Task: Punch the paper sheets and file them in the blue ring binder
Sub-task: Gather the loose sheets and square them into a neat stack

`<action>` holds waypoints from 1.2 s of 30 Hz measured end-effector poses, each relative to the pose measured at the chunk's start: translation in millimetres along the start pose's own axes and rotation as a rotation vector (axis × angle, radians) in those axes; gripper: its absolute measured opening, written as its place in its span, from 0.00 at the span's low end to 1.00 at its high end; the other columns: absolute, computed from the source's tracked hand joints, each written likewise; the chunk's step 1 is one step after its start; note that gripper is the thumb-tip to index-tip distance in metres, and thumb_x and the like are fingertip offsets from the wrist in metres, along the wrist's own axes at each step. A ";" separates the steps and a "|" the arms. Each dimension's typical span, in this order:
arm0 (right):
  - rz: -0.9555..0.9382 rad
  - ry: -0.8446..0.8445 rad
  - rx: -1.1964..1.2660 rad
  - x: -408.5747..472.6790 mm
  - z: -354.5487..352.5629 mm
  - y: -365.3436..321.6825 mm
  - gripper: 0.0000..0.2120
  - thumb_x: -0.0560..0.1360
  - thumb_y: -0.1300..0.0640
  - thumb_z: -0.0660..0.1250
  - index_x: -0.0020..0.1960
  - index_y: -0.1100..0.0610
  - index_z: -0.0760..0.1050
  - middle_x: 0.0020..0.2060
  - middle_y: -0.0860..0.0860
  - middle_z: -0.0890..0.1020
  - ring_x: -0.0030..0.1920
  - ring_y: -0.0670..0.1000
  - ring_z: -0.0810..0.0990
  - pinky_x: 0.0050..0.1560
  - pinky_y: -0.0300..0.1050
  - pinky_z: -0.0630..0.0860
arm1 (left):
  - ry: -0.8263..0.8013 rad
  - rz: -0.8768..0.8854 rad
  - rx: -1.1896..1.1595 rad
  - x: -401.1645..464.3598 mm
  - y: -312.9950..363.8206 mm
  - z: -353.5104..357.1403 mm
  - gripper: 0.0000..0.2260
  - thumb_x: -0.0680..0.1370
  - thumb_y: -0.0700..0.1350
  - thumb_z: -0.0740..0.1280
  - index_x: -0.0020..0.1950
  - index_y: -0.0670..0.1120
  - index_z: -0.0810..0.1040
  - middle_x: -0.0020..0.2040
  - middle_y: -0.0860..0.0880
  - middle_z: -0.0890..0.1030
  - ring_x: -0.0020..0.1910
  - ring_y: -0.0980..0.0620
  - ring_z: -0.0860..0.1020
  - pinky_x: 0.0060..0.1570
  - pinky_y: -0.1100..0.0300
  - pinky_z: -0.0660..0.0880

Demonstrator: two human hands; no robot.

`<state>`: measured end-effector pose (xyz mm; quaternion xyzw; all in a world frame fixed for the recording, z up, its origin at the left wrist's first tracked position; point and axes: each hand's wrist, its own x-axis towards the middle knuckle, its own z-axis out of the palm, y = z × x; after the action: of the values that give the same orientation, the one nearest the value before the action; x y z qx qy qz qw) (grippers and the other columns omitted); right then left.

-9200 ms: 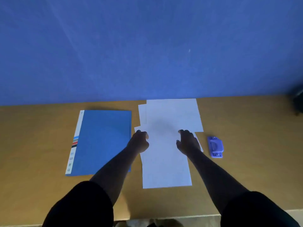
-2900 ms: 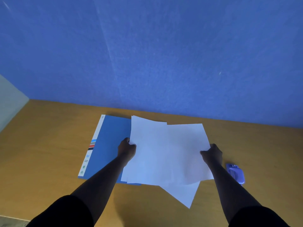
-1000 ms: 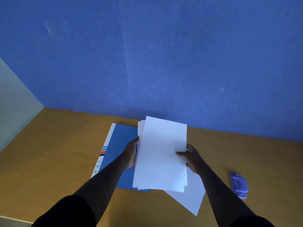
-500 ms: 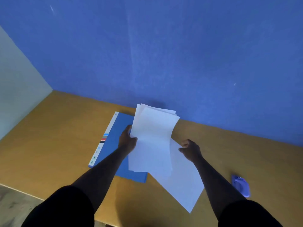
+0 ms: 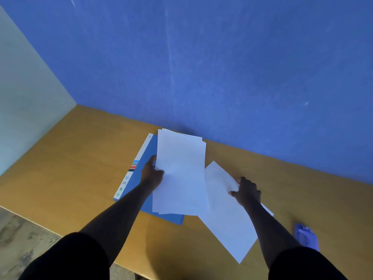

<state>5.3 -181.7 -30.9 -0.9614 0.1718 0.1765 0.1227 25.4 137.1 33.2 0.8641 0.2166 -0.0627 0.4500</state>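
My left hand (image 5: pixel 151 175) grips the left edge of a stack of white paper sheets (image 5: pixel 180 174), held above the closed blue ring binder (image 5: pixel 139 179) that lies flat on the table. One more white sheet (image 5: pixel 226 215) lies askew on the table to the right. My right hand (image 5: pixel 246 191) rests on its upper right edge, fingers spread on the paper. A small purple hole punch (image 5: pixel 306 237) sits at the right, close to my right forearm.
The yellow-brown table (image 5: pixel 70 168) meets a blue wall (image 5: pixel 201 67) at the back and a pale wall (image 5: pixel 24 98) on the left. Its front edge runs along the lower left, with grey floor (image 5: pixel 20 239) below it.
My right hand has let go of the held stack and dropped onto the single sheet lying on the table. My left hand keeps the stack over the binder.
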 end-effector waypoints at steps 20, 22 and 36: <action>0.022 0.244 0.500 -26.8 -95.5 11.9 0.12 0.78 0.57 0.65 0.60 0.58 0.76 0.58 0.56 0.82 0.58 0.58 0.79 0.51 0.42 0.68 | -0.129 0.055 -0.061 12.3 4.4 -14.8 0.21 0.76 0.35 0.67 0.67 0.48 0.70 0.63 0.45 0.77 0.60 0.44 0.76 0.40 0.61 0.77; 0.011 0.302 0.545 -33.6 -106.3 7.8 0.13 0.78 0.58 0.65 0.61 0.59 0.76 0.59 0.56 0.81 0.60 0.58 0.78 0.52 0.43 0.68 | -0.136 0.054 -0.062 12.5 4.5 -16.7 0.22 0.76 0.35 0.66 0.68 0.47 0.70 0.63 0.45 0.77 0.59 0.43 0.77 0.35 0.63 0.75; 0.178 0.162 1.104 -60.2 -95.3 -43.6 0.08 0.69 0.54 0.71 0.40 0.59 0.80 0.35 0.56 0.81 0.34 0.52 0.76 0.36 0.47 0.72 | -0.398 -0.076 -0.339 8.8 27.6 -5.6 0.21 0.75 0.32 0.66 0.64 0.51 0.71 0.57 0.46 0.79 0.51 0.46 0.78 0.50 0.55 0.77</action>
<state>-3.0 -153.0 86.2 -0.7467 0.3280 -0.0043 0.5786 44.7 130.6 54.5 0.7383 0.1635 -0.2110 0.6194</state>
